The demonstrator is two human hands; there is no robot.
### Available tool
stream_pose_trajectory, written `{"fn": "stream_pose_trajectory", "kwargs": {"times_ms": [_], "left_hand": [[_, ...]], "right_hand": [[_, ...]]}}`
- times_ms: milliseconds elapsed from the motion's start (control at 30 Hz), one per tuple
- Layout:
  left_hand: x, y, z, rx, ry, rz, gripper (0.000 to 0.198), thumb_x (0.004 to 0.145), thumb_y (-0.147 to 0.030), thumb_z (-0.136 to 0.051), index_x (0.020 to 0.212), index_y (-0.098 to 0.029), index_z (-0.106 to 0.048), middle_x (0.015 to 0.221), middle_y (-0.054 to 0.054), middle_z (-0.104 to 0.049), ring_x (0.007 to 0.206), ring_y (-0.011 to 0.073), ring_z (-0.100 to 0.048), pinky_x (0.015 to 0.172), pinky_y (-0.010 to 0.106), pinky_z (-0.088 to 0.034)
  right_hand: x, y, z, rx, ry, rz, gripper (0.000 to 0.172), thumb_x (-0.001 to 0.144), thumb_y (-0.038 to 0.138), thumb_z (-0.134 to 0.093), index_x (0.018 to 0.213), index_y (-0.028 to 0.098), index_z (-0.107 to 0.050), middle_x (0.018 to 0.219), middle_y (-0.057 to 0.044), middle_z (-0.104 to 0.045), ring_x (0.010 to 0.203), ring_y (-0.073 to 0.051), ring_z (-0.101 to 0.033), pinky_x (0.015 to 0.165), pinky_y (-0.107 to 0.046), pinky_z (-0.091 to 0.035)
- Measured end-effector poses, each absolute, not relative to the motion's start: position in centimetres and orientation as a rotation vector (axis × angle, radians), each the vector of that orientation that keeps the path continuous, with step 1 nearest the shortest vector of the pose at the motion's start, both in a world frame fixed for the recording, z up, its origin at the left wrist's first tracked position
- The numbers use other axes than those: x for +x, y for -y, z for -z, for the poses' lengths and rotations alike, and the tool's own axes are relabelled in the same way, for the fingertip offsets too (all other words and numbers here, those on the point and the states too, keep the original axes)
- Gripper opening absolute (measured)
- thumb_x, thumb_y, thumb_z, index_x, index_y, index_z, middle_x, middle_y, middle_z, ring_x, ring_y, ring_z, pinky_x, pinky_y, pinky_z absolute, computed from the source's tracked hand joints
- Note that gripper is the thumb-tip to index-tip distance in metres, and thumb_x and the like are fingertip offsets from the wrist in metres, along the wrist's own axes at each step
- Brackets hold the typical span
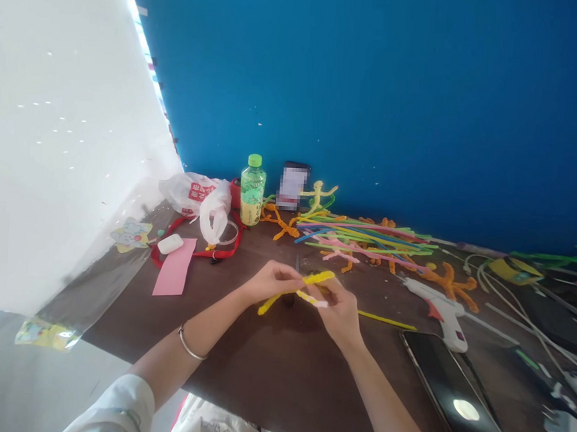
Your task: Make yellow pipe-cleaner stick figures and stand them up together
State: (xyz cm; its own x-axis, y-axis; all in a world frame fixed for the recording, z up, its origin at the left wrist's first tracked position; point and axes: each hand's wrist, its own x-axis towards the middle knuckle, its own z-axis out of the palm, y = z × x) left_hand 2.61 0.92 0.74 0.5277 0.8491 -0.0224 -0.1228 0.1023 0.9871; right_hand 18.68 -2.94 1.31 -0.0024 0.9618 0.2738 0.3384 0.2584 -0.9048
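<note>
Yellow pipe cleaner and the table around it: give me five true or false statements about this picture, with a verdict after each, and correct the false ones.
The left hand and the right hand both grip a yellow pipe cleaner. True.
The metal bangle is on the right wrist. False: it is on the left wrist.
The white hot glue gun lies to the left of the hands. False: it lies to their right.
A green-capped bottle stands upright near the blue wall. True.
The pink paper lies on the black smartphone. False: the paper lies left of the hands, the smartphone right of them.
</note>
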Motion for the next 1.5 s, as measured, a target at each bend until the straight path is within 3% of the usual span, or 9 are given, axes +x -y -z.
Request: {"fn": "stream_pose_trajectory", "kwargs": {"times_ms": [233,433,600,733,800,900,1000,1133,1500], "left_hand": [[2.8,-1.0,-0.5,1.512,-0.834,-0.983,0.025,0.070,-0.037,-0.060,0.072,-0.013,-0.067,0.071,0.004,-0.064,0.068,0.0125,-0.056,0.073,0.027,-0.043],[2.8,-1.2,-0.3,1.489,-0.765,-0.915,0.029,0.072,-0.041,-0.057,0.074,-0.013,-0.065,0.072,0.004,-0.063,0.067,0.0125,-0.055,0.067,0.025,-0.042],[3.2,-1.2,-0.4,1.637,-0.882,-1.153,0.023,0.068,-0.038,-0.062,0.074,-0.016,-0.063,0.090,0.007,-0.061,0.090,0.0173,-0.054,0.083,0.030,-0.039],[3.8,-0.9,-0.4,1.320,-1.153,-1.149,0.036,0.070,-0.050,-0.055,0.075,-0.015,-0.058,0.074,0.004,-0.059,0.066,0.0128,-0.055,0.064,0.027,-0.044],[4.0,-0.7,-0.5,1.147,-1.061,-0.957,0.045,0.071,-0.056,-0.048,0.070,-0.012,-0.058,0.062,0.003,-0.057,0.055,0.0114,-0.053,0.056,0.025,-0.043],[4.1,-0.5,-0.7,0.928,-0.780,-0.730,0.050,0.071,-0.057,-0.049,0.070,-0.008,-0.060,0.061,0.006,-0.059,0.054,0.0123,-0.056,0.055,0.025,-0.044],[4.0,-0.4,-0.5,0.754,-0.625,-0.704,0.036,0.066,-0.044,-0.063,0.077,-0.009,-0.061,0.063,0.003,-0.058,0.057,0.0092,-0.056,0.059,0.022,-0.045],[3.9,-0.6,0.0,0.655,-0.570,-0.810,0.025,0.059,-0.028,-0.073,0.070,-0.010,-0.060,0.059,-0.001,-0.055,0.057,0.0054,-0.054,0.066,0.021,-0.046],[4.3,-0.5,0.2,1.022,-0.687,-0.932,0.037,0.062,-0.041,-0.067,0.078,-0.009,-0.059,0.072,0.004,-0.061,0.066,0.0121,-0.059,0.072,0.031,-0.048]], "right_hand": [[18.9,2.9,-0.8,-1.190,1.573,-0.683,0.009,0.075,0.028,-0.058,0.076,0.021,-0.063,0.076,-0.002,-0.059,0.071,-0.015,-0.059,0.066,-0.027,-0.050],[19.2,2.6,-1.0,-1.091,1.719,-0.542,0.008,0.078,0.023,-0.055,0.077,0.022,-0.063,0.078,-0.002,-0.057,0.074,-0.015,-0.057,0.066,-0.027,-0.048],[19.7,2.5,-0.6,-1.067,1.826,-0.198,0.013,0.078,0.015,-0.053,0.084,0.022,-0.063,0.077,-0.003,-0.055,0.072,-0.014,-0.055,0.063,-0.027,-0.047],[19.9,2.4,0.1,-1.029,1.842,0.235,0.018,0.076,0.008,-0.054,0.085,0.021,-0.063,0.075,-0.003,-0.055,0.070,-0.014,-0.055,0.063,-0.027,-0.045],[20.0,2.5,0.3,-1.005,1.858,0.357,0.021,0.074,0.006,-0.056,0.087,0.021,-0.062,0.075,-0.003,-0.056,0.070,-0.013,-0.055,0.064,-0.026,-0.044],[20.1,2.6,0.6,-0.992,1.899,0.417,0.023,0.074,0.006,-0.056,0.089,0.023,-0.062,0.075,-0.002,-0.057,0.070,-0.013,-0.056,0.066,-0.026,-0.044],[20.4,2.7,1.0,-1.029,1.983,0.373,0.024,0.077,0.010,-0.053,0.091,0.026,-0.063,0.075,-0.003,-0.058,0.073,-0.014,-0.057,0.068,-0.027,-0.043],[20.8,2.6,1.2,-1.104,2.067,0.239,0.023,0.081,0.015,-0.048,0.093,0.026,-0.064,0.077,-0.005,-0.060,0.074,-0.016,-0.057,0.068,-0.029,-0.043],[19.8,3.0,-1.7,-1.187,1.799,-0.594,0.010,0.079,0.027,-0.052,0.077,0.020,-0.058,0.079,-0.005,-0.060,0.073,-0.017,-0.058,0.064,-0.028,-0.049]]}}
